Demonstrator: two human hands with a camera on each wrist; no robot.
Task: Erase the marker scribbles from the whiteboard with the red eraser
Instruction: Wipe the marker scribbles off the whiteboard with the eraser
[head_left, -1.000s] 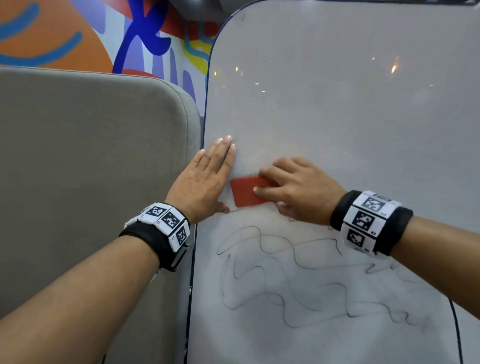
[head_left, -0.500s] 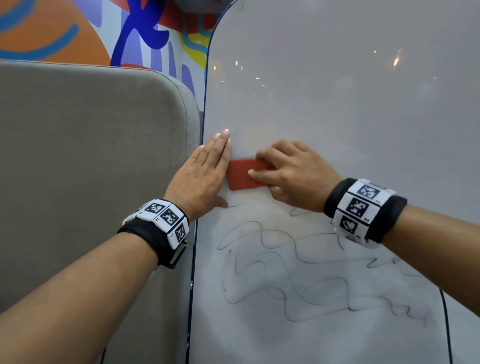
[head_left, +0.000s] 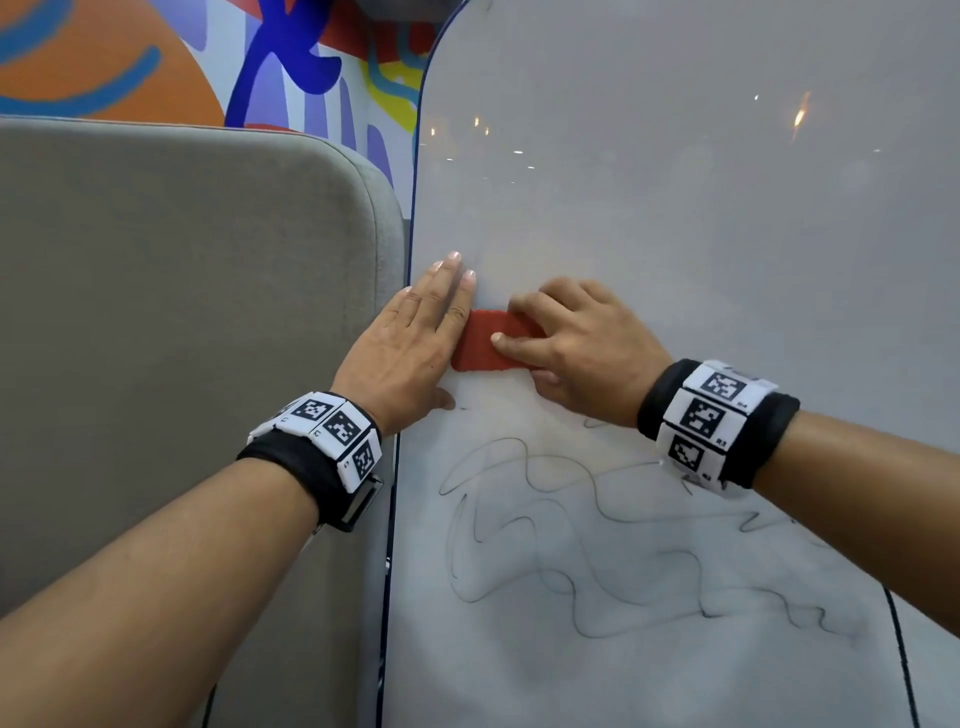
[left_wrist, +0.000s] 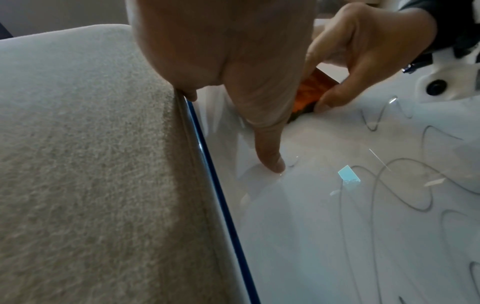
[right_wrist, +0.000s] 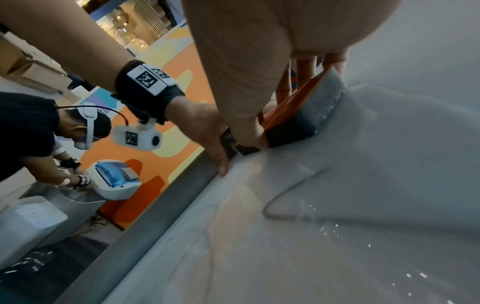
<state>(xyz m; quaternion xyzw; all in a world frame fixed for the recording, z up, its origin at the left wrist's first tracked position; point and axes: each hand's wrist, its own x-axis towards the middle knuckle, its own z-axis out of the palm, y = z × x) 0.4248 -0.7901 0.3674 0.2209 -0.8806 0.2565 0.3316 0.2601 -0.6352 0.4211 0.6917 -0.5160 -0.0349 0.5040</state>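
Note:
The whiteboard (head_left: 675, 208) fills the right of the head view, its blue-trimmed left edge beside a grey panel. Black marker scribbles (head_left: 597, 551) wind across its lower half. My right hand (head_left: 576, 343) grips the red eraser (head_left: 480, 343) and holds it flat against the board just above the scribbles. In the right wrist view the eraser (right_wrist: 306, 111) shows a grey felt face on the board, thumb on its near edge. My left hand (head_left: 415, 338) lies flat with straight fingers on the board's left edge, touching the eraser's left end. The left wrist view shows the eraser (left_wrist: 311, 90) between both hands.
A grey fabric panel (head_left: 182, 338) stands against the board's left edge. Behind it is a colourful painted wall (head_left: 156, 57). In the right wrist view another person (right_wrist: 31, 131) bends over a white and blue device (right_wrist: 114, 181) off to the left.
The right hand has slid the eraser up and to the left until it meets the left hand. The strip of board just above the scribbles looks wiped. The left hand has stayed in place.

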